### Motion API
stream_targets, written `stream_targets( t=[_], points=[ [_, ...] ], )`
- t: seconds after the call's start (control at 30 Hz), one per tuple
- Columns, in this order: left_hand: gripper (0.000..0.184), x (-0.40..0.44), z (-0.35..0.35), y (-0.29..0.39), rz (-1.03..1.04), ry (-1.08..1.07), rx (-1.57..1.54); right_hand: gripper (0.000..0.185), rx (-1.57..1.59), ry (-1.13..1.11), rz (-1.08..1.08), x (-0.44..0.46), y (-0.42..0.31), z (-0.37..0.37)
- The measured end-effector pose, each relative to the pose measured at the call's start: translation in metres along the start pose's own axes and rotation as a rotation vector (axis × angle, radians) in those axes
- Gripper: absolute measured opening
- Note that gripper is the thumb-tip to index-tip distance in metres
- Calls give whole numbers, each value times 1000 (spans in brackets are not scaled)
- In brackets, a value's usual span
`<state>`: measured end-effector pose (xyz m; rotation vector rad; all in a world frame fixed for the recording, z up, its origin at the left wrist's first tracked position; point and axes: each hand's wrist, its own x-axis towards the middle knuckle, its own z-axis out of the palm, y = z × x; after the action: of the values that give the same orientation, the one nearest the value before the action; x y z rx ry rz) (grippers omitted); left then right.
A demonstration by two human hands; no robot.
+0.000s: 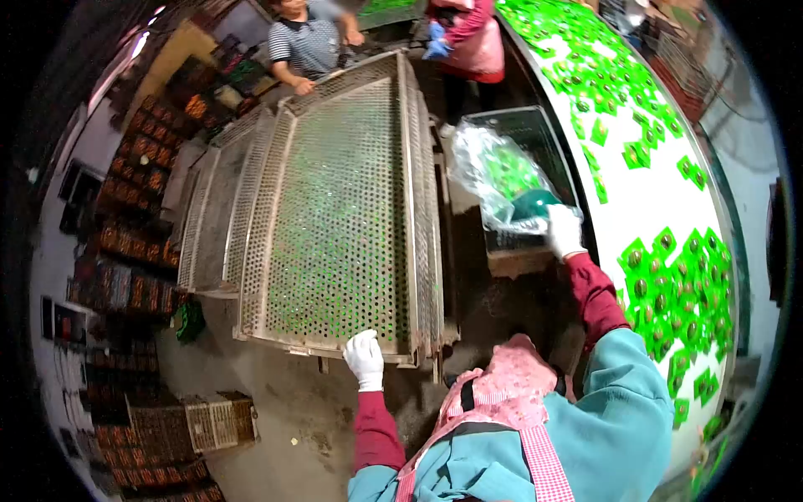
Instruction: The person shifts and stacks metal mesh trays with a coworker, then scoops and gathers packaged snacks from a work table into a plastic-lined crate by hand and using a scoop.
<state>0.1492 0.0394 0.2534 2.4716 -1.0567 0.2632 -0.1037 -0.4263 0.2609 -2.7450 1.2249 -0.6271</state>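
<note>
My left hand (365,355), in a white glove, has its fingers curled over the near rim of a large perforated metal tray (335,201). Small green bits show across the tray's holed floor. To the right, my white-gloved right hand (565,230) grips a dark green plastic bowl or scoop (535,202); its handle, if any, is hidden. The bowl lies at the near end of a clear plastic bag (478,159) with bright green pieces (512,171) inside. That bag lines a dark crate (544,134).
A conveyor belt (644,201) on the right carries many green packets with brown centres. Another metal tray (209,217) stands at left. Stacked crates (138,167) line the left side. One person (309,42) touches the tray's far end; another (468,38) stands by the belt.
</note>
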Motion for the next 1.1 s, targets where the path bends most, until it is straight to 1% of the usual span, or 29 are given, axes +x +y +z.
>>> stream_targets(
  t=[0.03, 0.07, 0.13, 0.17, 0.23, 0.3, 0.37, 0.43, 0.5, 0.53, 0.63, 0.67, 0.7, 0.77, 0.8, 0.83, 0.87, 0.9, 0.93, 0.97, 1.03, 1.1],
  points=[
    [16, 0, -3, 0, -16, -27, -4, 16, -181, -156, 66, 8, 24, 3],
    [16, 0, -5, -3, -25, -9, 13, 15, -252, -184, 76, 9, 46, 17],
    [16, 1, -11, -6, -14, -112, 66, 15, -339, -288, 82, 6, 72, 38],
    [16, 2, -14, -5, -13, -112, 73, 17, -355, -353, 74, 6, 81, 44],
    [17, 0, -18, -4, -31, -122, 96, 18, -376, -292, -22, 5, 89, 56],
    [18, 1, -20, -9, -43, -146, 97, 18, -381, -349, -38, 5, 94, 69],
    [18, 3, -24, -8, -54, -182, 92, 18, -383, -399, -114, 9, 93, 62],
    [17, 7, -23, -2, -60, -194, 76, 18, -386, -351, -155, 13, 93, 38],
    [17, 5, -18, -5, -68, -223, 124, 16, -314, -375, -129, 9, 90, -23],
    [17, 5, -22, -3, -73, -238, 117, 16, -241, -342, -106, 0, 92, -43],
    [17, -4, -28, -15, -15, -262, 161, 16, -2, -195, -18, -47, 115, -60],
    [17, -7, -26, -22, -9, -258, 162, 16, 128, -69, -8, -71, 128, -57],
    [17, -7, -27, -22, 6, -265, 162, 28, 186, 20, -38, -82, 119, -80],
    [18, -6, -28, -22, -3, -329, 138, 46, 349, 110, 41, -105, 96, -118],
    [21, -4, -27, -26, -22, -396, 130, 48, 297, 106, 78, -120, 92, -125],
    [21, -2, -29, -30, -21, -399, 139, 51, 250, 98, 116, -137, 87, -127],
    [22, 4, -32, -30, -86, -502, 107, 47, 540, -66, 307, -171, 97, -101],
    [24, 9, -33, -31, -149, -605, 75, 40, 590, -70, 358, -184, 92, -101],
    [25, 16, -37, -28, -263, -670, -64, 38, 640, 8, 381, -188, 82, -103],
    [25, 21, -40, -25, -257, -678, -51, 35, 688, 86, 405, -191, 72, -104],
    [23, 31, -45, -12, -305, -544, -287, 27, 887, 58, 563, -192, 60, -114],
    [22, 44, -50, 11, -257, -472, -266, 24, 1012, 82, 641, -183, 53, -126]
  ],
)
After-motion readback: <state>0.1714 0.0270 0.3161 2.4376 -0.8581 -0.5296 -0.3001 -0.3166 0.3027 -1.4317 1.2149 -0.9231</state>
